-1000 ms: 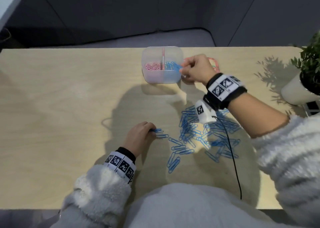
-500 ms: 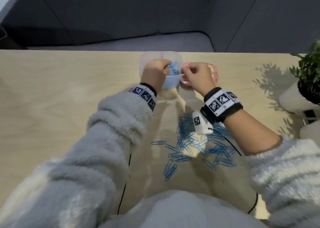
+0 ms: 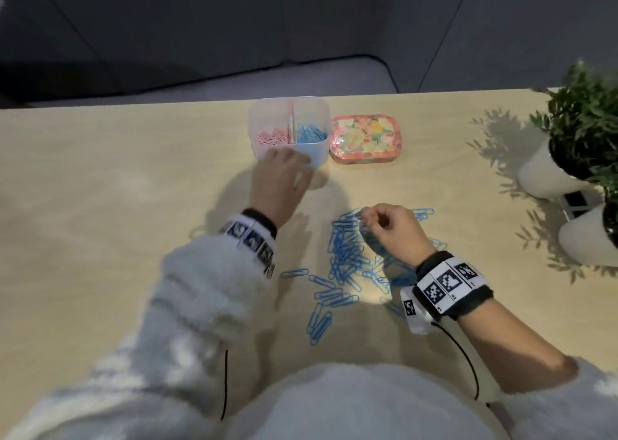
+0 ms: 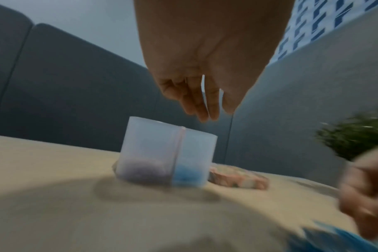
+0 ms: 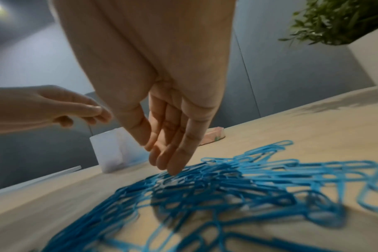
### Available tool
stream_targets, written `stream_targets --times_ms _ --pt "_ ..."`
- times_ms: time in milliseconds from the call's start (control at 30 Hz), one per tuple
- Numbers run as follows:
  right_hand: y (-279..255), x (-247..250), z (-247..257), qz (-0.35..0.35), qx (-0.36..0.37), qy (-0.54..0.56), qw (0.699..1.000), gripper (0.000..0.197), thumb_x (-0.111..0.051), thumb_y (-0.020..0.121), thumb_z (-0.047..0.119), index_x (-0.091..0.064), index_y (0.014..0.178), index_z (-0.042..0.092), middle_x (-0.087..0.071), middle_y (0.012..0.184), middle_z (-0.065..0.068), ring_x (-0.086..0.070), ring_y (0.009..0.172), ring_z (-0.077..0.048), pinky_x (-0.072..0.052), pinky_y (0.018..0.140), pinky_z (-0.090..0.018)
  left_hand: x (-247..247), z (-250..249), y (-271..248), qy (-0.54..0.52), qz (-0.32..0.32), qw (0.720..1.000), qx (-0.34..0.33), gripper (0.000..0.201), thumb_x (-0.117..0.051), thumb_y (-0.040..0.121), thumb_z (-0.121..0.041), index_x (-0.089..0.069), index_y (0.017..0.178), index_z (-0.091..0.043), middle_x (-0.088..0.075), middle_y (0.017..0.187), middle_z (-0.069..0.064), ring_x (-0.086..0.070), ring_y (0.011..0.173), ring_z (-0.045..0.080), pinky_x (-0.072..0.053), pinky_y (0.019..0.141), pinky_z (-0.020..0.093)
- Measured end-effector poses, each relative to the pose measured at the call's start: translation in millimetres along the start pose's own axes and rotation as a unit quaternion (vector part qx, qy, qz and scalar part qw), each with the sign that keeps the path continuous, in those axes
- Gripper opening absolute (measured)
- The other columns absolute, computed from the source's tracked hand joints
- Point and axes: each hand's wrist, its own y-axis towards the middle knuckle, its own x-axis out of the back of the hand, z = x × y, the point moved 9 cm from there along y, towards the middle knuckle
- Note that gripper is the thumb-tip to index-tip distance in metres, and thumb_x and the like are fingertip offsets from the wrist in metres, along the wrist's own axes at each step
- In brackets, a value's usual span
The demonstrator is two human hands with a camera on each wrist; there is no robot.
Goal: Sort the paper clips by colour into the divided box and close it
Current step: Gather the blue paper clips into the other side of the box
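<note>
Above the blue paper clips (image 3: 347, 255), the right hand (image 3: 391, 229) reaches with loose fingers, the left hand (image 3: 279, 180) relaxed, no writing legible.

The divided box (image 3: 289, 128), a translucent tub with rounded corners, is seen upright and uncovered at the far edge of the counter. It is split by a thin pink wall into two halves: pink clips (image 3: 272, 136) are heaped in the left half, blue clips (image 3: 310, 132) in the right. Just to the right of the box, its lid (image 3: 365, 139) is laid flat, pink-rimmed with a flowery print, touching or almost touching the box wall. Nearer than the box and slightly to its right, a tangled pile of blue paper clips (image 3: 347, 255) is spread out, with loose ones (image 3: 320, 322) strung along its nearer left side.
</note>
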Motion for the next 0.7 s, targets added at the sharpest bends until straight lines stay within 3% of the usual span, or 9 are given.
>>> stream_targets --times_ms 100,200,267,367,433,533,633,700 --pt "-28 -27 18 0.1 0.068 -0.074 0.99 0.018 -0.066 0.076 0.01 -0.069 0.094 0.011 -0.069 0.091 -0.011 -0.059 0.082 -0.022 -0.045 0.08 -0.032 -20 -10 -73 0.03 0.095 0.995 0.022 0.05 -0.045 0.074 -0.055 -0.064 0.1 -0.017 -0.065 0.1 0.006 -0.057 0.095 0.031 -0.049 0.08 0.041" --pt "-64 -65 35 0.206 0.184 -0.21 0.938 0.056 -0.077 0.061 0.031 -0.063 0.111 0.013 -0.061 0.112 -0.009 -0.052 0.102 -0.026 -0.039 0.092 -0.034 -36 -18 -138 0.056 0.195 0.977 0.06 0.086 -0.042 0.062 -0.077 -0.052 0.122 -0.016 -0.058 0.118 0.006 -0.052 0.108 0.028 -0.046 0.091 0.039" --pt "-78 -83 33 0.23 0.225 -0.295 0.9 0.072 -0.079 0.051 0.041 -0.057 0.117 0.019 -0.058 0.116 -0.006 -0.054 0.102 -0.026 -0.045 0.087 -0.037 -44 -20 -165 0.075 0.243 0.964 0.072 0.108 -0.039 0.052 -0.086 -0.04 0.134 -0.015 -0.051 0.129 0.007 -0.048 0.118 0.028 -0.041 0.097 0.039" --pt "-83 -96 35 0.211 0.27 -0.353 0.871 0.075 -0.077 0.044 0.047 -0.056 0.112 0.024 -0.061 0.105 -0.002 -0.059 0.09 -0.025 -0.05 0.073 -0.034 -53 -21 -181 0.098 0.288 0.948 0.095 0.122 -0.042 0.045 -0.088 -0.024 0.143 -0.017 -0.037 0.142 0.006 -0.035 0.129 0.026 -0.033 0.104 0.039" --pt "-84 -99 37 0.201 0.284 -0.373 0.86 0.068 -0.077 0.045 0.05 -0.06 0.107 0.026 -0.062 0.1 0.0 -0.06 0.086 -0.023 -0.05 0.07 -0.033 -58 -20 -183 0.097 0.302 0.942 0.113 0.122 -0.054 0.047 -0.083 -0.019 0.144 -0.017 -0.031 0.143 0.005 -0.029 0.131 0.025 -0.028 0.107 0.038" --pt "-83 -103 42 0.188 0.289 -0.377 0.86 0.044 -0.073 0.053 0.048 -0.067 0.091 0.027 -0.063 0.089 0.003 -0.06 0.078 -0.023 -0.05 0.064 -0.031 -63 -21 -179 0.114 0.301 0.941 0.104 0.115 -0.061 0.05 -0.075 -0.023 0.14 -0.014 -0.036 0.136 0.007 -0.033 0.126 0.026 -0.028 0.107 0.035" --pt "-79 -108 44 0.171 0.296 -0.366 0.865 0.02 -0.064 0.062 0.042 -0.071 0.074 0.027 -0.063 0.073 0.006 -0.059 0.069 -0.022 -0.049 0.057 -0.028 -61 -23 -169 0.086 0.296 0.947 0.088 0.084 -0.065 0.066 -0.056 -0.037 0.132 -0.011 -0.044 0.126 0.009 -0.038 0.117 0.027 -0.026 0.1 0.033" --pt "-76 -108 45 0.16 0.29 -0.35 0.876 0.015 -0.073 0.06 0.033 -0.07 0.072 0.024 -0.063 0.068 0.004 -0.059 0.065 -0.022 -0.048 0.057 -0.028 -58 -17 -163 0.032 0.296 0.949 0.105 0.063 -0.066 0.075 -0.037 -0.043 0.128 -0.012 -0.045 0.124 0.01 -0.042 0.112 0.029 -0.031 0.098 0.033"
